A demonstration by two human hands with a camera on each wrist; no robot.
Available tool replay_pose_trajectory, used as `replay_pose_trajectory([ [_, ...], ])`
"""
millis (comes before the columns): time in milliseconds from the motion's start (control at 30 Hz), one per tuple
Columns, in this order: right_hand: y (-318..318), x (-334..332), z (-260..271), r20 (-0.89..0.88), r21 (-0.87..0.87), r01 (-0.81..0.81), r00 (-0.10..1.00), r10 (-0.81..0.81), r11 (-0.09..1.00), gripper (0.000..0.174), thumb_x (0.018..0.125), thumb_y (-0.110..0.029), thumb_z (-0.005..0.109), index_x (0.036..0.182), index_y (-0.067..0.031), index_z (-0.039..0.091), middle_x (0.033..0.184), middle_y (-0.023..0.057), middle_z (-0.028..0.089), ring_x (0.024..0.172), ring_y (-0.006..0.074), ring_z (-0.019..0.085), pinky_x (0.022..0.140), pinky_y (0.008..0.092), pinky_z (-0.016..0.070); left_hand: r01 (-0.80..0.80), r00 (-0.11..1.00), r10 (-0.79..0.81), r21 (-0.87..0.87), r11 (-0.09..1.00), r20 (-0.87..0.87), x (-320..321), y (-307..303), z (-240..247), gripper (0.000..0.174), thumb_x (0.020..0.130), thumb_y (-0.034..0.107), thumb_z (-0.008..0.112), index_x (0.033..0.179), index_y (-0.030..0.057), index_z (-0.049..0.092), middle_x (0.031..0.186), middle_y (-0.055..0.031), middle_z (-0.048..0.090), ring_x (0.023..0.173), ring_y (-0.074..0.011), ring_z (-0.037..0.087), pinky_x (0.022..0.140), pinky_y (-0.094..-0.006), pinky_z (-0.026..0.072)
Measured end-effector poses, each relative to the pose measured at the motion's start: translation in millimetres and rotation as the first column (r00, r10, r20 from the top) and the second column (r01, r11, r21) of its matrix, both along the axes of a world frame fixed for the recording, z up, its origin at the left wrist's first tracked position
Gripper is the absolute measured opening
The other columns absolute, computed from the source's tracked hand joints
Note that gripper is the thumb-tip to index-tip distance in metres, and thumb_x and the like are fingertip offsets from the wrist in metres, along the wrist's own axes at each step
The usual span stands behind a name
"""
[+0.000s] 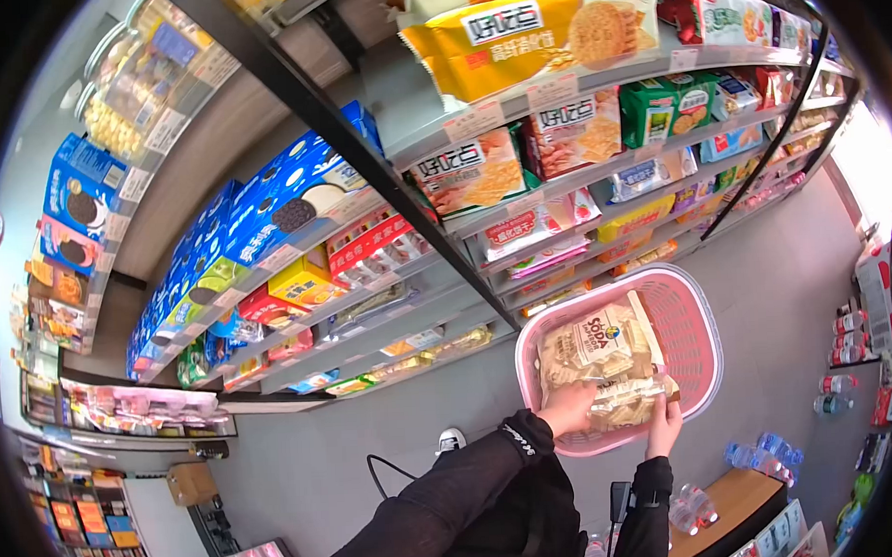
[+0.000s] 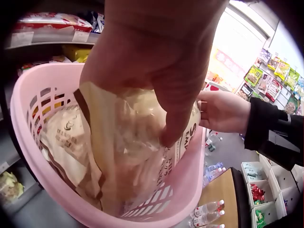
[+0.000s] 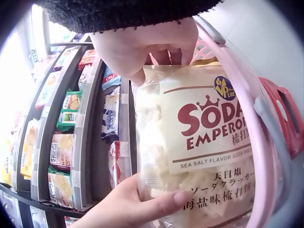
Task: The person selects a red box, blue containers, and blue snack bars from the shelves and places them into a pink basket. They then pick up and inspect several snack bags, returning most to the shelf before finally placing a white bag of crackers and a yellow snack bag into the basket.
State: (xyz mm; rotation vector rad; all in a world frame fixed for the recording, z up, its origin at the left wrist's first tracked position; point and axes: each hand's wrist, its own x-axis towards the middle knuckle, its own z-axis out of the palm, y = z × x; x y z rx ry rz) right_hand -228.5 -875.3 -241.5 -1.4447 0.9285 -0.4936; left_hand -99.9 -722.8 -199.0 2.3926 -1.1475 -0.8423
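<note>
Both hands hold a clear and cream bag of soda crackers point(image 1: 626, 402) over the near end of a pink basket point(image 1: 704, 312). The left hand point(image 1: 568, 410) grips one end, its thumb on the printed front in the right wrist view. At the other end, the right hand point(image 1: 663, 426) pinches the bag's edge. Upright in the right wrist view, the held bag point(image 3: 204, 137) shows red "SODA" lettering. A similar bag point(image 1: 593, 340) lies inside the basket, beyond the held one. In the left wrist view, this second bag point(image 2: 66, 135) is partly hidden behind the held one.
Shelves of packaged biscuits point(image 1: 545, 45) rise beyond the basket, with blue cookie boxes point(image 1: 293, 201) on the left. Water bottles point(image 1: 762, 456) stand near a wooden-topped unit point(image 1: 725, 510) at the lower right. A shoe point(image 1: 451, 440) shows on the grey floor point(image 1: 354, 452).
</note>
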Motion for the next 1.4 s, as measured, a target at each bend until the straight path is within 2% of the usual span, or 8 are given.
replay_pose_trajectory([
  [500,33.9,25.6,91.3,0.094,-0.201,-0.067,0.992,0.088,0.977,0.021,0.084,-0.015,0.045,0.088,0.0044,0.052,0.07,-0.0029,0.047,0.064,0.0038,0.038,0.057,0.018,0.0329,-0.154,0.987,0.133,-0.305,0.94,-0.09,-4.4,40.5,22.9,0.061,0.058,0.015,0.064,0.112,0.0069,0.038,0.097,-0.017,0.047,0.088,-0.0322,0.049,0.073,-0.0353,0.041],
  [567,35.6,21.0,96.5,0.057,-0.261,-0.118,0.989,0.138,0.958,0.022,0.084,-0.012,0.045,0.095,0.0054,0.052,0.083,0.002,0.052,0.073,0.0062,0.044,0.065,0.0191,0.0357,-0.234,0.96,0.153,-0.368,0.9,-0.236,-6.5,48.4,29.0,0.062,0.057,0.013,0.064,0.113,0.0058,0.038,0.099,-0.0163,0.046,0.09,-0.0325,0.048,0.073,-0.0356,0.041],
  [633,58.1,28.0,135.6,0.044,-0.418,-0.153,0.981,0.188,0.895,0.025,0.082,-0.009,0.044,0.102,0.006,0.05,0.112,0.0107,0.047,0.1,0.0152,0.044,0.084,0.0261,0.0325,-0.288,0.931,0.165,-0.378,0.88,-0.325,-7.5,67.1,48.9,0.064,0.056,0.011,0.063,0.114,0.0053,0.037,0.104,-0.0161,0.044,0.092,-0.0322,0.047,0.074,-0.0361,0.041],
  [700,77.3,33.9,160.2,0.051,-0.501,-0.153,0.977,0.205,0.852,0.024,0.082,-0.008,0.045,0.1,0.0058,0.051,0.11,0.0106,0.049,0.1,0.0177,0.045,0.085,0.0277,0.0327,-0.289,0.951,0.165,-0.562,0.775,-0.262,-10.4,81.5,58.9,0.065,0.057,0.011,0.062,0.116,0.0045,0.035,0.106,-0.0166,0.044,0.093,-0.0316,0.048,0.074,-0.0356,0.0413],
  [967,177.9,71.3,207.4,-0.158,-0.759,-0.38,0.895,0.417,0.529,0.021,0.077,-0.008,0.051,0.094,0.005,0.051,0.099,0.0143,0.052,0.088,0.0251,0.048,0.079,0.0311,0.0357,-0.42,0.885,0.176,-0.574,0.703,-0.432,-12.2,199.1,84.5,0.061,0.06,0.015,0.063,0.113,0.0015,0.037,0.099,-0.0153,0.05,0.092,-0.0255,0.051,0.077,-0.0306,0.0411],
  [1100,265.2,93.1,200.2,-0.224,-0.732,-0.563,0.73,0.645,0.383,0.035,0.074,-0.012,0.055,0.105,0.0021,0.047,0.098,0.0157,0.052,0.091,0.0268,0.048,0.081,0.0336,0.0365,-0.545,0.712,0.02,-0.534,0.647,-0.702,-18.7,297.9,57.7,0.056,0.064,0.016,0.068,0.109,-0.0028,0.039,0.099,-0.0073,0.051,0.092,-0.0113,0.045,0.083,-0.026,0.0361],
  [1267,376.7,98.6,208.4,-0.36,-0.67,-0.738,0.425,0.83,0.087,0.06,0.069,-0.013,0.061,0.118,0.0028,0.03,0.115,0.0188,0.04,0.108,0.031,0.038,0.09,0.0348,0.0303,-0.771,0.407,-0.009,-0.348,0.534,-0.914,-53.9,438.1,54.0,0.057,0.068,0.012,0.066,0.115,-0.0006,0.036,0.111,-0.0067,0.047,0.101,-0.0129,0.042,0.087,-0.0271,0.0337],
  [1400,439.5,95.0,195.8,-0.235,-0.682,-0.692,0.515,0.824,0.238,0.064,0.068,-0.009,0.06,0.122,0.001,0.026,0.122,0.0164,0.033,0.112,0.0256,0.034,0.092,0.032,0.0267,-0.947,0.188,-0.02,-0.186,0.263,-0.982,-100.7,525.0,47.4,0.057,0.071,0.007,0.062,0.119,0.0002,0.032,0.114,-0.0079,0.044,0.104,-0.0154,0.042,0.089,-0.0294,0.0329],
])
